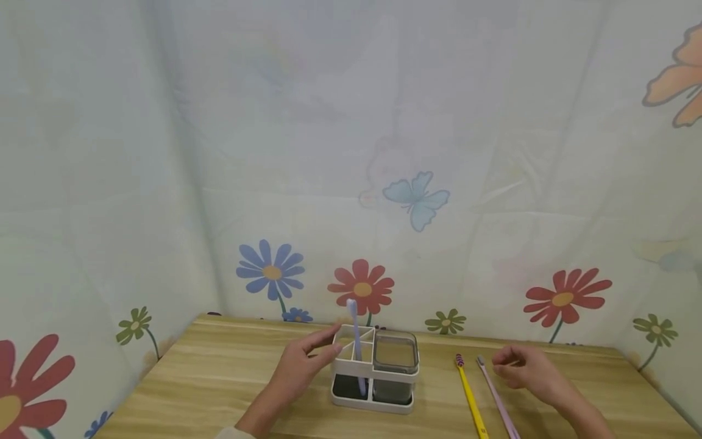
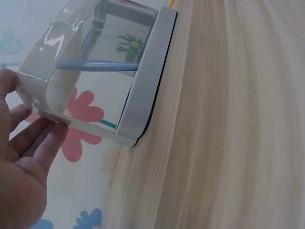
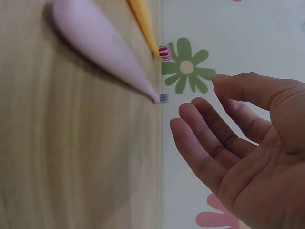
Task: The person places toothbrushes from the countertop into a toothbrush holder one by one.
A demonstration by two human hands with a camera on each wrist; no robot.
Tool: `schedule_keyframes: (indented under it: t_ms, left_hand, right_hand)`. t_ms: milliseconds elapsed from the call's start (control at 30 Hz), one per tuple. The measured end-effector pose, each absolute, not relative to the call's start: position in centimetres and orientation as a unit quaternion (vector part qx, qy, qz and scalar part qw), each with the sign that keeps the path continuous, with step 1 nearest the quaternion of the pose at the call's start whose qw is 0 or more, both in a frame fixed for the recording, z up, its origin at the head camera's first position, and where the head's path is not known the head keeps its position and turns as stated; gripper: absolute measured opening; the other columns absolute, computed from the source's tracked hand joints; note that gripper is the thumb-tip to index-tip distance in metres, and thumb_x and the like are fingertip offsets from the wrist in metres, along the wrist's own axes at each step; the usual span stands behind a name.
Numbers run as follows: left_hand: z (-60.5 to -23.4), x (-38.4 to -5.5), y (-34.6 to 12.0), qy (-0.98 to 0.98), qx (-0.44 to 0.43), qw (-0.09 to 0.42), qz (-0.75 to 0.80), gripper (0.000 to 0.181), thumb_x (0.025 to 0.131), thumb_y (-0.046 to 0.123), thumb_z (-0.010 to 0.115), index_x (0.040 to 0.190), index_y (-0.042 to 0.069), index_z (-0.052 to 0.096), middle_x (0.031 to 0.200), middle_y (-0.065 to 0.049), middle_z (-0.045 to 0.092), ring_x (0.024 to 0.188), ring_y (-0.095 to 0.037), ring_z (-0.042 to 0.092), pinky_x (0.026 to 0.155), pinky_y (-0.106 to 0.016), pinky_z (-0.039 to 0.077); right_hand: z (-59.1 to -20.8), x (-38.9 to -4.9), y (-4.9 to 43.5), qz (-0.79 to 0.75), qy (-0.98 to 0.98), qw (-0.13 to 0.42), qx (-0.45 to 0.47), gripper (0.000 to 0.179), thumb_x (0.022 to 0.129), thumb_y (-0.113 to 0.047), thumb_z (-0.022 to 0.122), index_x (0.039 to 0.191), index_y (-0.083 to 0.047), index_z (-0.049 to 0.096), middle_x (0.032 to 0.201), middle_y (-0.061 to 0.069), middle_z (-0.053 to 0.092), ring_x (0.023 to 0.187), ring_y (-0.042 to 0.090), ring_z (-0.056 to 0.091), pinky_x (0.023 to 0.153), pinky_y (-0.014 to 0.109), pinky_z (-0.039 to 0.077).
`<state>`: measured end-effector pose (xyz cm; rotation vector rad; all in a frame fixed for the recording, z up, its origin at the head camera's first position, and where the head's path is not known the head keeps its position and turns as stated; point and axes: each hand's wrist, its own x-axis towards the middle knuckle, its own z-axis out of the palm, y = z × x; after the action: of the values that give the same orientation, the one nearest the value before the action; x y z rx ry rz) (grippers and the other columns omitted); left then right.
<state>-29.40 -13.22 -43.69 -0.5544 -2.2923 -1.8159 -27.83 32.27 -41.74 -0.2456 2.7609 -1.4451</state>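
A white toothbrush holder (image 1: 395,376) with divided slots stands on the table, dark pads in its base. My left hand (image 1: 298,369) grips its left side at the upper rim, thumb and fingers on either side of the corner in the left wrist view. A light blue toothbrush (image 1: 357,344) stands in one slot, head up and slightly tilted. A clear grey cup (image 1: 396,352) sits in the holder's right half. My right hand (image 1: 529,372) hovers with loosely bent fingers, holding nothing, just right of a pale pink toothbrush (image 1: 498,399) lying on the table.
A yellow toothbrush (image 1: 470,396) with purple-striped bristles lies left of the pink one, heads pointing to the back. The wood-grain table (image 1: 219,360) ends at a pale flowered cloth (image 1: 307,152) that hangs behind and on the left.
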Motion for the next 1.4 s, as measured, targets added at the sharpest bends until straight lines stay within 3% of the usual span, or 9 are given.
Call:
schedule_keyframes:
  t_ms: [267,733,933,1400]
  left_hand:
    - [-43.7,-29.5,-13.3,-0.777,-0.185,0.085,-0.596,0.044,0.102,0.024,0.074,0.144,0.012,0.068,0.143,-0.009,0.066,0.131,-0.033,0.063,0.105,-0.053,0.053]
    - [-43.7,-29.4,-13.3,-0.778,-0.186,0.085,-0.593,0.045,0.102,0.026,0.075,0.144,0.012,0.068,0.144,-0.009,0.066,0.131,-0.034,0.063,0.105,-0.051,0.054]
    - [-43.4,-29.2,-13.3,-0.771,-0.184,0.083,-0.604,0.044,0.102,0.022,0.075,0.144,0.013,0.068,0.145,-0.009,0.065,0.130,-0.031,0.064,0.104,-0.049,0.055]
    - [-43.6,-29.3,-13.3,-0.779,-0.186,0.085,-0.592,0.044,0.102,0.024,0.074,0.145,0.014,0.068,0.146,-0.008,0.065,0.130,-0.030,0.064,0.104,-0.051,0.055]
  right_hand:
    - [-43.4,-28.3,33.1,-0.441,0.892,0.021,-0.101,0.015,0.098,-0.003,0.070,0.107,0.008,0.067,0.098,0.008,0.069,0.082,0.023,0.062,0.064,0.035,0.060]
    - [-44.8,-28.6,33.2,-0.449,0.884,0.037,-0.125,0.025,0.091,0.002,0.075,0.112,0.013,0.066,0.098,0.008,0.068,0.089,0.024,0.062,0.066,0.030,0.058]
    - [-44.9,-28.7,32.8,-0.463,0.877,0.049,-0.119,0.030,0.089,0.005,0.070,0.115,0.015,0.061,0.097,0.010,0.068,0.086,0.024,0.061,0.062,0.028,0.055]
    - [-45.1,-28.6,31.3,-0.382,0.923,-0.010,-0.038,0.024,0.078,0.003,0.074,0.102,0.004,0.068,0.086,0.006,0.064,0.077,0.021,0.059,0.063,0.030,0.052]
